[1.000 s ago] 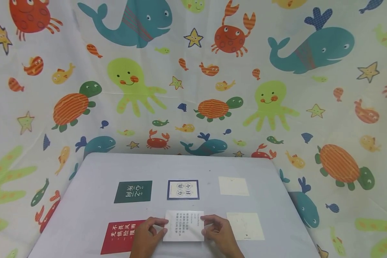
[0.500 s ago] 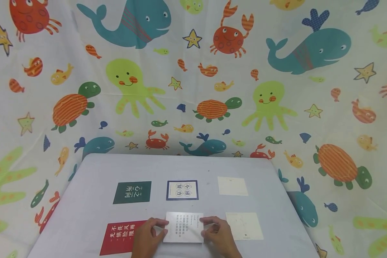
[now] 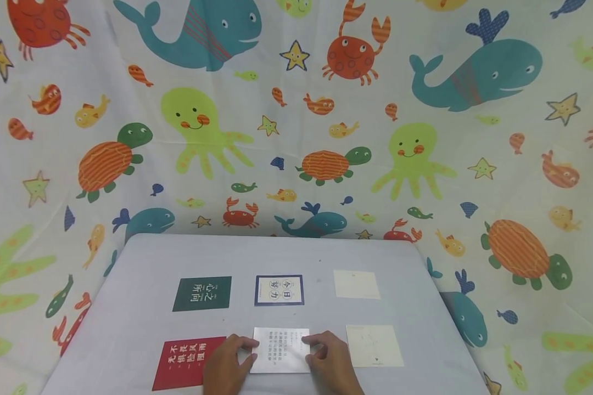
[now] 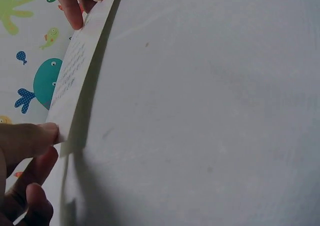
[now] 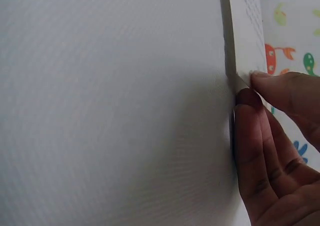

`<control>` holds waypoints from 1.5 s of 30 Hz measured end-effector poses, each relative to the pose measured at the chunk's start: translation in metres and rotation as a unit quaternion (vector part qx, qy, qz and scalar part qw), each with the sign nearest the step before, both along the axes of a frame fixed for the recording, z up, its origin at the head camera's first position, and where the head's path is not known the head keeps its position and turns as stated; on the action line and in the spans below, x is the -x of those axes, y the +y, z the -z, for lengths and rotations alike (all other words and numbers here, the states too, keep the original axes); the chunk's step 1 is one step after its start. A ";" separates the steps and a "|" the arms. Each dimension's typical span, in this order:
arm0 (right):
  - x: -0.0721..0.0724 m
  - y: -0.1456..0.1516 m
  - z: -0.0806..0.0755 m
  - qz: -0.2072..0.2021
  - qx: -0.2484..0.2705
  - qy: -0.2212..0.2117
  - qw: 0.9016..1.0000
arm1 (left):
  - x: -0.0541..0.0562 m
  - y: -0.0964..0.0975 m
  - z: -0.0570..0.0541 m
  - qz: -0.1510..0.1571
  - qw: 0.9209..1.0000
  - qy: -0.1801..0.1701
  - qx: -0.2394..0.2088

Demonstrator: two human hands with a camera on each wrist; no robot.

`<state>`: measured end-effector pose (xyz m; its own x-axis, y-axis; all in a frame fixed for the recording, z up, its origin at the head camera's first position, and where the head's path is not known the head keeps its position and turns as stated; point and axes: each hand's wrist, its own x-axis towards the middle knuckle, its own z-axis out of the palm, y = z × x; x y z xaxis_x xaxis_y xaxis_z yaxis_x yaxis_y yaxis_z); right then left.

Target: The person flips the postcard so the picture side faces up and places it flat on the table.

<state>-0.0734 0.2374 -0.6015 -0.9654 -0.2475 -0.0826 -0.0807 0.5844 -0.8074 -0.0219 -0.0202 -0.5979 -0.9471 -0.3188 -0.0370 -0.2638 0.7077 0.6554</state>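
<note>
A white card (image 3: 280,354) printed with columns of small dark text is held between both hands at the near middle of the table. My left hand (image 3: 225,361) pinches its left edge, and my right hand (image 3: 331,359) pinches its right edge. In the left wrist view a shadow runs along the near edge of the card (image 4: 77,76). The right wrist view shows the thumb on top of a corner of the card (image 5: 246,36), with the other fingers at and below the edge. Left of the left hand lies a red card (image 3: 180,363) with white characters, partly covered by that hand.
Farther back on the white-covered table (image 3: 143,263) lie a green card (image 3: 202,293), a blue-bordered card (image 3: 265,291) and a cream card (image 3: 357,285). Another cream card (image 3: 375,346) lies right of the right hand. A sea-animal curtain (image 3: 277,153) hangs behind and beside the table.
The white card has shifted slightly toward me, and its surface catches the light differently. My right fingers have moved a little to the left over its right edge. The other cards stay put.
</note>
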 end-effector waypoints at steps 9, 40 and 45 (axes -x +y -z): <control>0.002 -0.007 -0.003 0.006 -0.027 -0.001 1.000 | -0.001 0.000 0.002 0.006 1.000 -0.015 0.011; 0.000 0.014 0.000 0.045 0.002 0.019 0.999 | 0.011 0.047 -0.008 0.018 0.995 0.013 -0.095; 0.002 0.016 -0.002 0.043 0.012 0.032 0.998 | 0.018 0.061 -0.010 0.044 0.991 0.031 -0.125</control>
